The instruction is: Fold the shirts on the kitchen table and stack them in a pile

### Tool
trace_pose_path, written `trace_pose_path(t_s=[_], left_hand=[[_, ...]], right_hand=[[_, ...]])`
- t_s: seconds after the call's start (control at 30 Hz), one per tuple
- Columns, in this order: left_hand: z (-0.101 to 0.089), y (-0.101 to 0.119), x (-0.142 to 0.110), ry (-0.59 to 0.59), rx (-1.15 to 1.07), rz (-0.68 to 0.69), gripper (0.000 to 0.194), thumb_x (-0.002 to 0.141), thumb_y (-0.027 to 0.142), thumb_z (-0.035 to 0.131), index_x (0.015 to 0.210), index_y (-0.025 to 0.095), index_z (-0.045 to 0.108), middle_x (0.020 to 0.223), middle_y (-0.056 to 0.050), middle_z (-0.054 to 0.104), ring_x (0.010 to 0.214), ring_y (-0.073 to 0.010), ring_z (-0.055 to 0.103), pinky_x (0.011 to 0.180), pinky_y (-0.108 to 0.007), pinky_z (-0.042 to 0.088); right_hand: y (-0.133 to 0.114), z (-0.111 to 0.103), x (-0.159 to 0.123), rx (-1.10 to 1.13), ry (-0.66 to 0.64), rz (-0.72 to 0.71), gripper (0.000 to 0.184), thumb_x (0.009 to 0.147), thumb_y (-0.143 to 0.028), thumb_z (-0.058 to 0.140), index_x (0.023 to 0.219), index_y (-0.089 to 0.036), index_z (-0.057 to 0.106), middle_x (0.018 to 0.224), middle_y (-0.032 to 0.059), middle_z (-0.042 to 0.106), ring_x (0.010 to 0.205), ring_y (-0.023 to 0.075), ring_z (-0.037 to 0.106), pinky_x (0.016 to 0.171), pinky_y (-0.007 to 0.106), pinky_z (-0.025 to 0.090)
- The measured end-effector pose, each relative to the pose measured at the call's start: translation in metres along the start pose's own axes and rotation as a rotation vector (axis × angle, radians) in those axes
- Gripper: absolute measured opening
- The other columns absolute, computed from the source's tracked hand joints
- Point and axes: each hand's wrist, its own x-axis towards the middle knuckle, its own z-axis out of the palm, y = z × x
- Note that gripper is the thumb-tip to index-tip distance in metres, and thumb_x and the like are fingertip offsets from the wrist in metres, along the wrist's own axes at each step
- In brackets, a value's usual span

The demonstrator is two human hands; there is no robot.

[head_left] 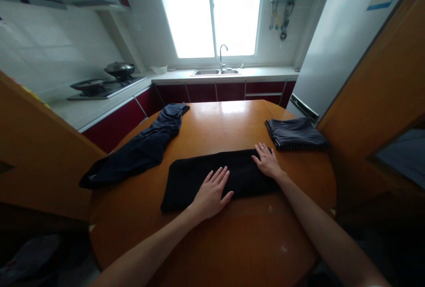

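Observation:
A black folded garment [189, 176], likely trousers, lies as a long flat strip across the middle of the wooden table [212, 242]. My left hand [213, 192] rests flat on its middle with the fingers stretched out. Near the garment's right end, my right hand [266, 161] is also laid flat, fingers spread. Neither hand grips anything. Part of the cloth is hidden under both hands.
Dark blue trousers [142, 145] lie lengthwise along the table's left side. A folded dark grey cloth [295, 133] with a trimmed edge sits at the right. Beyond are a counter with a sink [207, 72], a stove [109, 87] and a fridge [325, 43].

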Motion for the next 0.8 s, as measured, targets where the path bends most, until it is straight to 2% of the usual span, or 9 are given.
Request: trace_pose_path(t_s=[0.43, 0.5, 0.63, 0.7, 0.8], left_hand=[[-0.002, 0.001, 0.0, -0.018, -0.016, -0.003, 0.068, 0.1, 0.055, 0.039, 0.155, 0.017, 0.033, 0.162, -0.011, 0.028, 0.15, -0.0249, 0.027, 0.121, -0.045, 0.024], [-0.003, 0.001, 0.0, -0.023, -0.021, -0.005, 0.068, 0.1, 0.055, 0.04, 0.155, 0.016, 0.033, 0.162, -0.011, 0.028, 0.15, -0.0251, 0.027, 0.121, -0.045, 0.024], [-0.003, 0.0, 0.0, -0.013, -0.041, -0.004, 0.068, 0.1, 0.055, 0.04, 0.155, 0.017, 0.033, 0.162, -0.011, 0.03, 0.149, -0.0255, 0.028, 0.121, -0.045, 0.025], [-0.003, 0.0, 0.0, -0.002, -0.049, 0.0, 0.068, 0.1, 0.055, 0.04, 0.156, 0.018, 0.033, 0.161, -0.011, 0.031, 0.15, -0.0253, 0.028, 0.121, -0.045, 0.024], [-0.002, 0.0, 0.0, 0.004, -0.051, -0.001, 0.068, 0.1, 0.055, 0.04, 0.156, 0.018, 0.032, 0.162, -0.011, 0.031, 0.15, -0.0253, 0.027, 0.121, -0.045, 0.024]], right_hand=[[0.002, 0.001, 0.002, 0.075, 0.048, 0.007, 0.059, 0.098, -0.041, 0.045, 0.151, -0.015, 0.041, 0.161, 0.0144, 0.031, 0.151, 0.0271, 0.023, 0.121, 0.052, 0.016], [0.006, -0.002, 0.003, 0.143, 0.101, 0.027, 0.059, 0.096, -0.038, 0.047, 0.148, -0.01, 0.044, 0.158, 0.0169, 0.037, 0.148, 0.0272, 0.03, 0.12, 0.047, 0.023], [0.023, -0.012, 0.002, 0.263, 0.253, 0.165, 0.053, 0.093, -0.034, 0.048, 0.138, -0.006, 0.056, 0.137, 0.0207, 0.06, 0.128, 0.0283, 0.056, 0.109, 0.038, 0.041], [0.036, -0.018, -0.002, 0.267, 0.253, 0.268, 0.051, 0.09, -0.034, 0.053, 0.133, -0.006, 0.061, 0.121, 0.0209, 0.069, 0.114, 0.0306, 0.065, 0.101, 0.039, 0.048], [0.053, -0.026, -0.01, 0.31, 0.17, 0.38, 0.047, 0.084, -0.035, 0.063, 0.122, -0.007, 0.068, 0.106, 0.0198, 0.074, 0.101, 0.0317, 0.069, 0.092, 0.04, 0.052]])
